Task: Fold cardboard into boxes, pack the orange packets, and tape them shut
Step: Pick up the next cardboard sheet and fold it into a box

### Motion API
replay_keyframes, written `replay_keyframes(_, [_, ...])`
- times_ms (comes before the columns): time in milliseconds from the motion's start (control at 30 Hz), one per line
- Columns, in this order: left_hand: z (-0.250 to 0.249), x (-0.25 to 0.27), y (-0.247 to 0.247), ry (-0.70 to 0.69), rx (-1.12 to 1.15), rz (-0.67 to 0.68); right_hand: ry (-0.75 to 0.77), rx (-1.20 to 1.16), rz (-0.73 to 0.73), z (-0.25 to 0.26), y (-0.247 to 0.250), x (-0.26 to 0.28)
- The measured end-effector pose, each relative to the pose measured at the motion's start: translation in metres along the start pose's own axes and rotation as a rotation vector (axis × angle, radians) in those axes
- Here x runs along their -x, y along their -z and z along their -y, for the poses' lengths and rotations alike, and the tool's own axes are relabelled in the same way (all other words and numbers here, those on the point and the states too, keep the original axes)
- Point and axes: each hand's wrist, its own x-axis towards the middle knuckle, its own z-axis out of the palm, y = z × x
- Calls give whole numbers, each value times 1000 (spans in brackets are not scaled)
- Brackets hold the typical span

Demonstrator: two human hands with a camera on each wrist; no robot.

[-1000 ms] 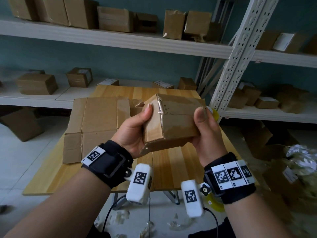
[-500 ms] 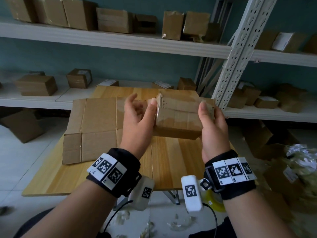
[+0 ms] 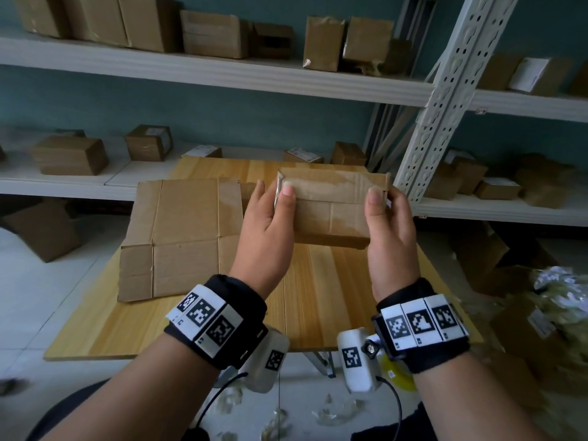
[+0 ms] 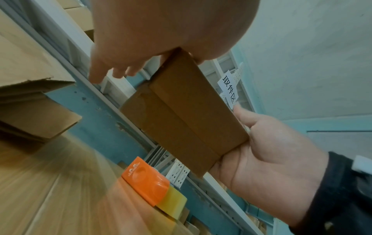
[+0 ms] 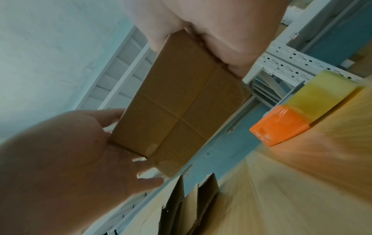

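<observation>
I hold a small closed cardboard box (image 3: 331, 208) level in the air above the wooden table (image 3: 318, 297). Glossy clear tape covers its top and front faces. My left hand (image 3: 270, 214) holds its left end, thumb on the near face and the other fingers reaching past the end. My right hand (image 3: 385, 218) grips the right end, thumb on the near face and fingers behind. The left wrist view shows the box's underside (image 4: 181, 114) with its centre seam, as does the right wrist view (image 5: 177, 101). No orange packet is in view.
A stack of flattened cardboard (image 3: 181, 230) lies on the table's left half. An orange tape dispenser (image 4: 145, 179) with a yellow roll sits near the table's right edge. Shelves with boxes (image 3: 70, 154) stand behind, a white rack post (image 3: 445, 100) at right, and litter on the floor.
The box went from tilted and close to me to level, higher and farther out. My left hand shifted from cupping its underside to holding its left end.
</observation>
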Motion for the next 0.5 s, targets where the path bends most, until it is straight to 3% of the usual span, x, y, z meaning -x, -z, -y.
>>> replay_keyframes(167, [-5, -4, 6, -65, -63, -43, 56, 71, -34, -1, -7, 5])
replay_keyframes(367, [-3, 4, 4, -113, -94, -61, 2, 53, -66, 2, -11, 9])
replay_keyframes(500, [-3, 11, 5, -74, -108, -90, -13, 73, -75, -3, -11, 10])
